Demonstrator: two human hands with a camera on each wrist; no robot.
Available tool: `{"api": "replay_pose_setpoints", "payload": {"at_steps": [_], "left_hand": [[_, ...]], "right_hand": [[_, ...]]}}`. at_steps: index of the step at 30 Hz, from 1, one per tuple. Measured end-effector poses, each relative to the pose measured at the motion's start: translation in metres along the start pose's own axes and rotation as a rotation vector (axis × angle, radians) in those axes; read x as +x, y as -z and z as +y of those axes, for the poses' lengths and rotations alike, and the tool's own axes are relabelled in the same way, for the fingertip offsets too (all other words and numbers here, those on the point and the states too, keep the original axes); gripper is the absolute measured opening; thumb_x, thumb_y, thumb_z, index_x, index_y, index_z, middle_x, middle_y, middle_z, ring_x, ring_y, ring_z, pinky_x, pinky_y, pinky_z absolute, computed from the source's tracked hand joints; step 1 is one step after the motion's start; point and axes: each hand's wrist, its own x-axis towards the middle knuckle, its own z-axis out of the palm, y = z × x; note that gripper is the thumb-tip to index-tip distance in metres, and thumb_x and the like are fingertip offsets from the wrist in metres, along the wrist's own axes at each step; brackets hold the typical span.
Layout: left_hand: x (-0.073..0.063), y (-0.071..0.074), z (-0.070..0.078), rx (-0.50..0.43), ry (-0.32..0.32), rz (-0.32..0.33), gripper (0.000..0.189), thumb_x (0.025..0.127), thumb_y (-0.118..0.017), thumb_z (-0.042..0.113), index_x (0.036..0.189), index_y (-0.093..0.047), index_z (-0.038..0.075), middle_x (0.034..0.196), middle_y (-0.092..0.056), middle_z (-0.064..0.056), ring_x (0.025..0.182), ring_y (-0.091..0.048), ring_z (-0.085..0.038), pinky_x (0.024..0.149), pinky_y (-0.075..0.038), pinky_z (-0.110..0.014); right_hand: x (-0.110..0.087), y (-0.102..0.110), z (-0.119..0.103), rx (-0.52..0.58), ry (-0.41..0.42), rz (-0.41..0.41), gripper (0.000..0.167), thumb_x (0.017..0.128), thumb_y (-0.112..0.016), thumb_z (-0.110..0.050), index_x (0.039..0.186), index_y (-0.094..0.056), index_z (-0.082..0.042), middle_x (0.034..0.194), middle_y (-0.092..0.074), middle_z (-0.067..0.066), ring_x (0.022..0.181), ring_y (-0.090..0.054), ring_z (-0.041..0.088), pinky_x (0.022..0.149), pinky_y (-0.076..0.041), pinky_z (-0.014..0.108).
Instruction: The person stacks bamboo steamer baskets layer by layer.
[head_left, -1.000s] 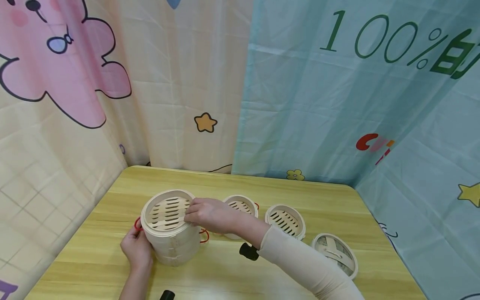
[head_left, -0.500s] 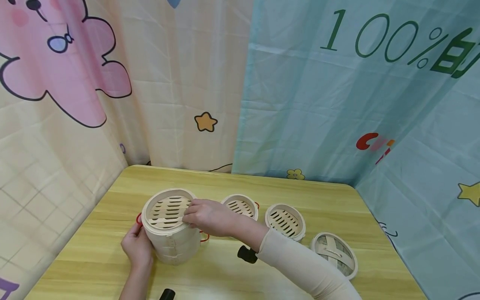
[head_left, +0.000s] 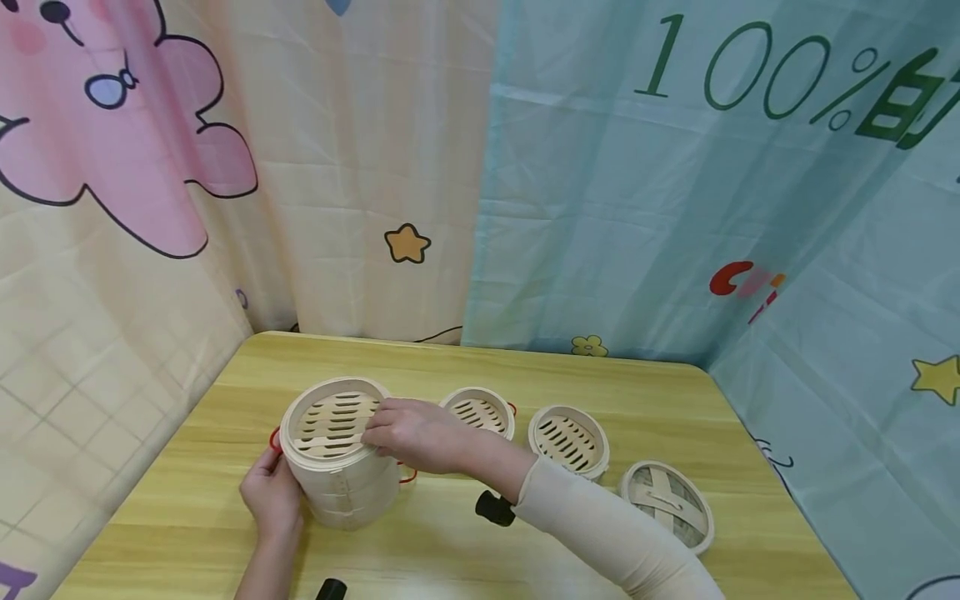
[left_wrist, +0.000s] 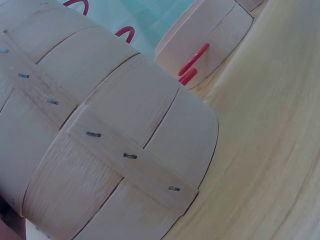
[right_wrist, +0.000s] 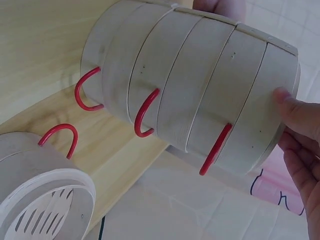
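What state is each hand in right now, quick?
Left hand: against the side of the steamer stack; whether it's gripping can't be told.
Right hand: closed, pinching the steamer stack at the top.

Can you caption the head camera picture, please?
Left hand touching a steamer stack, right hand pinching its rim; smaller baskets and lid nearby.

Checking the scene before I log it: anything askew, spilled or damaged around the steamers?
Nothing stands out: the tall steamer stack looks seated without obvious gaps, no spill shows on the table, and no breakage is visible.
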Motion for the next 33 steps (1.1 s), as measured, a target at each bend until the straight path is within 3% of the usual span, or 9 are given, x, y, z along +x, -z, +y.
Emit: {"api": "replay_pose_setpoints", "payload": {"at_steps": [7,10,14,16,20,24,26,29,33], "left_hand": [[0.002,0.005,0.005,0.011,0.124,-0.042,0.034,0.087,-0.059,0.002,0.071,-0.071,0.030,0.062,-0.060,0.013,0.047,-0.048,-0.001,0.041,-0.040,-0.012],[0.009,0.010,0.002,-0.049,0.133,-0.065,0.032,0.086,-0.058,-0.001,0.072,-0.072,0.025,0.065,-0.063,0.010,0.052,-0.052,-0.002,0.047,-0.044,-0.012],[0.035,0.028,-0.020,-0.180,0.154,-0.055,0.021,0.080,-0.069,0.000,0.097,-0.073,0.012,0.084,-0.069,0.005,0.074,-0.063,-0.004,0.064,-0.051,-0.014],[0.052,0.038,-0.031,-0.255,0.170,-0.020,0.034,0.074,-0.076,0.003,0.107,-0.068,0.004,0.092,-0.069,-0.001,0.083,-0.064,-0.008,0.069,-0.051,-0.017],[0.078,0.050,-0.041,-0.423,0.181,0.032,0.049,0.068,-0.080,0.002,0.114,-0.062,-0.004,0.104,-0.066,-0.012,0.097,-0.062,-0.018,0.076,-0.049,-0.023],[0.087,0.050,-0.039,-0.496,0.179,-0.054,0.047,0.071,-0.076,-0.004,0.116,-0.060,-0.006,0.108,-0.064,-0.016,0.101,-0.060,-0.022,0.079,-0.048,-0.026],[0.086,0.047,-0.037,-0.469,0.167,-0.118,0.044,0.075,-0.072,-0.004,0.117,-0.060,-0.005,0.108,-0.064,-0.015,0.100,-0.060,-0.022,0.080,-0.048,-0.027],[0.083,0.041,-0.037,-0.407,0.158,-0.160,0.043,0.076,-0.072,-0.001,0.117,-0.060,-0.005,0.107,-0.065,-0.014,0.098,-0.061,-0.020,0.079,-0.048,-0.026],[0.080,0.035,-0.042,-0.335,0.174,-0.122,0.051,0.071,-0.079,0.006,0.117,-0.060,-0.003,0.107,-0.065,-0.011,0.099,-0.061,-0.019,0.078,-0.049,-0.026]], "right_hand": [[-0.019,0.007,0.017,0.089,-0.004,0.144,0.019,0.082,-0.070,-0.008,0.101,-0.068,-0.007,0.099,-0.065,0.000,0.098,-0.055,0.014,0.093,-0.038,0.016],[-0.032,0.014,0.025,0.074,-0.012,0.173,0.020,0.080,-0.071,-0.005,0.099,-0.068,-0.005,0.096,-0.065,0.002,0.096,-0.056,0.015,0.090,-0.040,0.017],[-0.051,0.022,0.037,0.075,-0.040,0.173,0.019,0.080,-0.070,-0.002,0.099,-0.067,-0.002,0.095,-0.063,0.005,0.095,-0.056,0.017,0.088,-0.043,0.019],[-0.062,0.024,0.044,0.094,-0.053,0.171,0.019,0.079,-0.070,0.000,0.098,-0.067,-0.001,0.095,-0.063,0.006,0.094,-0.056,0.018,0.087,-0.044,0.020],[-0.086,0.021,0.054,0.111,-0.081,0.134,0.019,0.077,-0.071,0.001,0.096,-0.067,-0.001,0.092,-0.063,0.006,0.090,-0.056,0.019,0.083,-0.046,0.023],[-0.112,0.009,0.061,0.076,-0.128,0.040,0.020,0.075,-0.073,-0.002,0.094,-0.067,-0.003,0.092,-0.065,0.005,0.090,-0.057,0.020,0.082,-0.047,0.026],[-0.122,0.001,0.064,0.082,-0.167,-0.018,0.021,0.074,-0.074,-0.003,0.094,-0.068,-0.004,0.094,-0.066,0.005,0.092,-0.057,0.020,0.082,-0.047,0.027],[-0.133,-0.011,0.067,0.111,-0.227,-0.101,0.023,0.074,-0.075,-0.005,0.096,-0.068,-0.004,0.096,-0.065,0.005,0.094,-0.057,0.020,0.083,-0.047,0.027],[-0.139,-0.026,0.069,0.150,-0.251,-0.173,0.024,0.074,-0.074,-0.003,0.097,-0.068,-0.004,0.096,-0.064,0.004,0.094,-0.056,0.019,0.083,-0.047,0.026]]}}
